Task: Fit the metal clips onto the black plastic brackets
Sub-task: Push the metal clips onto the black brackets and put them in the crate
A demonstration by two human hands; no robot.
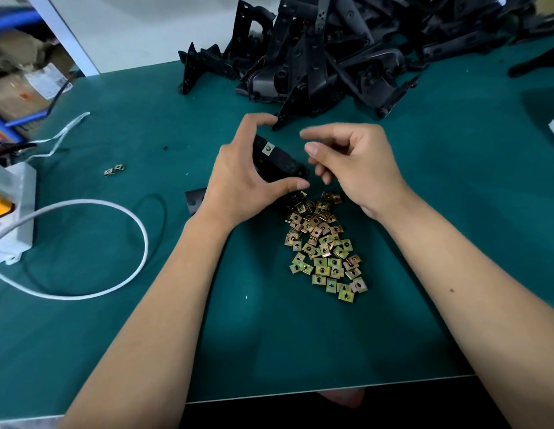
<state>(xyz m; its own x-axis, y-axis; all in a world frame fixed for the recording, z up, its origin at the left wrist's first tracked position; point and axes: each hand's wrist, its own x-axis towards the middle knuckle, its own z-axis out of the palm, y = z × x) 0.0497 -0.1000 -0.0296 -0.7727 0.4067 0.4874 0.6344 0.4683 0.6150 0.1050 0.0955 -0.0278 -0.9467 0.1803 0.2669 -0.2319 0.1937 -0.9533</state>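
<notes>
- 2 hands in view, both bare, forearms reaching in from bottom edge.
- Left hand grips 1 black bracket: thumb curled under its near edge, fingers arched over the far side. Bracket held just above the green mat, tilted, mid-frame.
- 1 silver clip already seated on the bracket's upper face, near the left fingers.
- Right hand just right of the bracket, not touching it as far as I can tell; fingers loosely curled, index + thumb tips blurred. Can't tell if it pinches anything.
- Loose clip pile on mat right below the hands: approx 60+, brass-coloured, overlapping, so exact count not poss.
- 2 stray clips side by side, well apart to the left.
- 1 more black piece on mat, mostly hidden behind left wrist.
- Bracket heap at back: dozens, tangled, uncountable; cut off at top + right edges.
- 1 white cable looping left, 1 grey box cut off at left edge.
- Shelf w/ cartons top left, blurry.
</notes>
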